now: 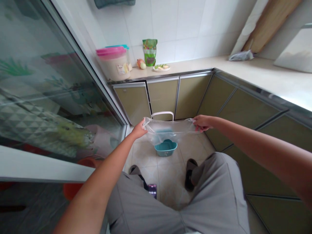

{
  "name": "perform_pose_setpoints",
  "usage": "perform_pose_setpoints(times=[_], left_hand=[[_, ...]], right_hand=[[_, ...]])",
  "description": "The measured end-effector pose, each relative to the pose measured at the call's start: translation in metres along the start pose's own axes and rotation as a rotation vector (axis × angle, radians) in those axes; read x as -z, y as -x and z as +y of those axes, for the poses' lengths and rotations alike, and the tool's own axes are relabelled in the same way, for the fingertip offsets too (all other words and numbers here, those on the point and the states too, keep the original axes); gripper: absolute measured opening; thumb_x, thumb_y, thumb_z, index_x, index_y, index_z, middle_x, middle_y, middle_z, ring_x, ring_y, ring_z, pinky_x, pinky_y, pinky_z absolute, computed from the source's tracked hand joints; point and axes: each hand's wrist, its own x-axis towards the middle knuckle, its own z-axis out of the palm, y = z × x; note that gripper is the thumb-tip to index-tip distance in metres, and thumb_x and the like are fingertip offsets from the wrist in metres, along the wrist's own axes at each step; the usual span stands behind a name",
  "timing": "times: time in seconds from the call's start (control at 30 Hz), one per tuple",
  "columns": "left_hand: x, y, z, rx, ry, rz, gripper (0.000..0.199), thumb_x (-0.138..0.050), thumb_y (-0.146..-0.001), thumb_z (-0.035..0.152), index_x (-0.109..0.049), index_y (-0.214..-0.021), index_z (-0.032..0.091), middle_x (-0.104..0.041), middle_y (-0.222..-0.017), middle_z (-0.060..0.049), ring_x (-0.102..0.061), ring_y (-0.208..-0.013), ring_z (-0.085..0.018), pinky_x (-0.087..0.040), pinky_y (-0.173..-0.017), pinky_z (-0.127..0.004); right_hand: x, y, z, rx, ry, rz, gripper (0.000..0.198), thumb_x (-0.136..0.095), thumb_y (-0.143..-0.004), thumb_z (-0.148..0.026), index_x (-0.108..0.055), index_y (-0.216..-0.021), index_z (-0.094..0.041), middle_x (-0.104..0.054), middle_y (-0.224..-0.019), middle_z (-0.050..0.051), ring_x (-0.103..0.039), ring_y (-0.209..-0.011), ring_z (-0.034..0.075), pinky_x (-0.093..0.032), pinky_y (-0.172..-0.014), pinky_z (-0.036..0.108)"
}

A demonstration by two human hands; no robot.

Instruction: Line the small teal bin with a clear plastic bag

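A clear plastic bag (168,128) is stretched wide between my two hands, above the floor. My left hand (139,130) pinches its left edge. The opposite edge is gripped by the fingers of my right hand (202,123). Below and behind the bag stands a teal plastic bin (165,149) on the tiles, its back part seen blurred through the film. A white handle (162,113) rises behind the bag; what it joins to is hidden.
Cabinets (192,97) line the back and right under a counter (190,66). On it are a pink-lidded container (114,65), a green pouch (149,53), onions (141,64) and a small plate (168,68) of cut food. A glass door (73,81) stands left. My slippered feet flank the bin.
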Motion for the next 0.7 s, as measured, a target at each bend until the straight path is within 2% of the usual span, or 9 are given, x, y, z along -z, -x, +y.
perform_pose_setpoints(times=[0.13, 0.23, 0.3, 0.37, 0.4, 0.47, 0.53, 0.6, 0.7], left_hand=[[-0.011, 0.009, -0.006, 0.065, 0.137, -0.075, 0.121, -0.087, -0.058, 0.010, -0.032, -0.166, 0.019, -0.062, -0.144, -0.017, -0.056, -0.071, -0.007, -0.052, -0.077, -0.025], [-0.017, 0.019, -0.010, 0.101, 0.270, -0.119, 0.123, -0.090, -0.060, 0.017, -0.029, -0.167, 0.020, -0.063, -0.141, -0.017, -0.063, -0.082, -0.011, -0.053, -0.082, -0.026], [-0.022, 0.026, -0.011, 0.121, 0.352, -0.155, 0.122, -0.089, -0.065, 0.019, -0.024, -0.168, 0.019, -0.068, -0.133, -0.015, -0.065, -0.087, -0.013, -0.053, -0.083, -0.026], [-0.027, 0.031, -0.010, 0.126, 0.429, -0.190, 0.121, -0.086, -0.069, 0.020, -0.018, -0.169, 0.017, -0.071, -0.126, -0.014, -0.066, -0.088, -0.014, -0.053, -0.083, -0.026], [-0.030, 0.032, -0.010, 0.123, 0.468, -0.205, 0.121, -0.084, -0.071, 0.019, -0.016, -0.170, 0.016, -0.071, -0.122, -0.013, -0.066, -0.088, -0.014, -0.053, -0.082, -0.025], [-0.036, 0.033, -0.010, 0.116, 0.546, -0.239, 0.119, -0.080, -0.074, 0.017, -0.010, -0.170, 0.015, -0.072, -0.116, -0.011, -0.066, -0.087, -0.014, -0.052, -0.080, -0.024], [-0.042, 0.031, -0.012, 0.108, 0.613, -0.264, 0.118, -0.075, -0.076, 0.014, -0.005, -0.171, 0.016, -0.071, -0.108, -0.008, -0.065, -0.085, -0.013, -0.051, -0.077, -0.022], [-0.047, 0.030, -0.017, 0.101, 0.627, -0.273, 0.115, -0.071, -0.078, 0.012, -0.003, -0.171, 0.019, -0.069, -0.098, -0.004, -0.062, -0.078, -0.011, -0.047, -0.071, -0.020], [-0.048, 0.027, -0.024, 0.074, 0.554, -0.254, 0.109, -0.069, -0.080, 0.011, -0.010, -0.171, 0.022, -0.059, -0.084, 0.002, -0.049, -0.065, -0.008, -0.038, -0.061, -0.017]], right_hand=[[0.001, -0.003, -0.006, 0.012, 0.002, 0.042, 0.065, -0.067, -0.098, -0.049, -0.049, -0.154, -0.019, -0.077, -0.088, 0.011, -0.069, -0.059, 0.017, -0.046, -0.045, 0.021], [0.010, 0.008, -0.019, 0.110, 0.177, 0.158, 0.064, -0.070, -0.096, -0.048, -0.054, -0.152, -0.021, -0.077, -0.096, 0.011, -0.073, -0.074, 0.022, -0.058, -0.061, 0.028], [0.012, 0.022, -0.033, 0.249, 0.394, 0.350, 0.054, -0.070, -0.096, -0.045, -0.064, -0.144, -0.021, -0.075, -0.111, 0.013, -0.073, -0.094, 0.027, -0.060, -0.081, 0.036], [0.004, 0.038, -0.050, 0.441, 0.585, 0.550, 0.041, -0.067, -0.097, -0.041, -0.073, -0.131, -0.020, -0.071, -0.126, 0.015, -0.066, -0.116, 0.031, -0.054, -0.101, 0.042], [-0.004, 0.044, -0.060, 0.540, 0.632, 0.597, 0.034, -0.065, -0.098, -0.039, -0.076, -0.124, -0.020, -0.070, -0.129, 0.014, -0.064, -0.121, 0.032, -0.050, -0.106, 0.043], [-0.030, 0.048, -0.078, 0.691, 0.617, 0.494, 0.028, -0.058, -0.101, -0.037, -0.079, -0.113, -0.021, -0.074, -0.123, 0.011, -0.067, -0.115, 0.028, -0.051, -0.104, 0.038], [-0.064, 0.036, -0.093, 0.762, 0.523, 0.204, 0.030, -0.053, -0.104, -0.035, -0.080, -0.113, -0.024, -0.079, -0.113, 0.006, -0.073, -0.100, 0.023, -0.055, -0.093, 0.031], [-0.102, 0.005, -0.103, 0.776, 0.473, -0.034, 0.034, -0.051, -0.104, -0.028, -0.077, -0.124, -0.024, -0.079, -0.118, 0.005, -0.074, -0.103, 0.022, -0.054, -0.093, 0.028], [-0.156, -0.066, -0.103, 0.670, 0.588, -0.131, 0.044, -0.055, -0.097, -0.018, -0.071, -0.137, -0.022, -0.077, -0.125, 0.009, -0.072, -0.110, 0.026, -0.054, -0.096, 0.033]])
